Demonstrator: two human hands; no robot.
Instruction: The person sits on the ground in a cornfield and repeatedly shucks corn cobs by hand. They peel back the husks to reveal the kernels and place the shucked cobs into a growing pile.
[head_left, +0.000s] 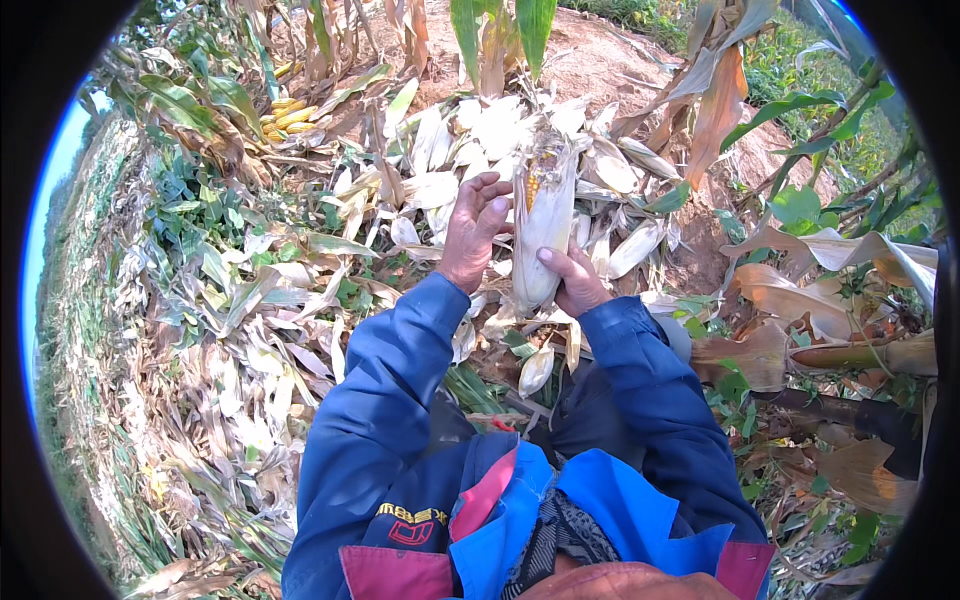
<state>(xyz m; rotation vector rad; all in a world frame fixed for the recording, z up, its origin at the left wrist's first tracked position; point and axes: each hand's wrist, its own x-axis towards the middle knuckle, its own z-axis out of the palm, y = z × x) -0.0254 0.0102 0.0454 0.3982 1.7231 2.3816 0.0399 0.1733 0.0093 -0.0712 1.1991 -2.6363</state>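
An ear of corn (541, 225) in pale dry husk stands out in front of me, its upper end parted so that some yellow kernels show. My right hand (576, 279) grips the husk near its lower end, with the thumb across the front. At the ear's left side is my left hand (477, 225), fingers apart and curled; whether its fingertips touch the husk is hard to tell. Beyond both hands lies a heap of pale corn husks (431, 187). A small husk-covered ear or loose husk (537, 370) lies below, near my legs.
Husked yellow corn ears (289, 118) lie in a pile at the upper left. Standing corn stalks with dry leaves (716, 112) rise at the top and right. A thick stalk (862, 356) crosses the right side. Dry leaves and green weeds (191, 202) cover ground at left.
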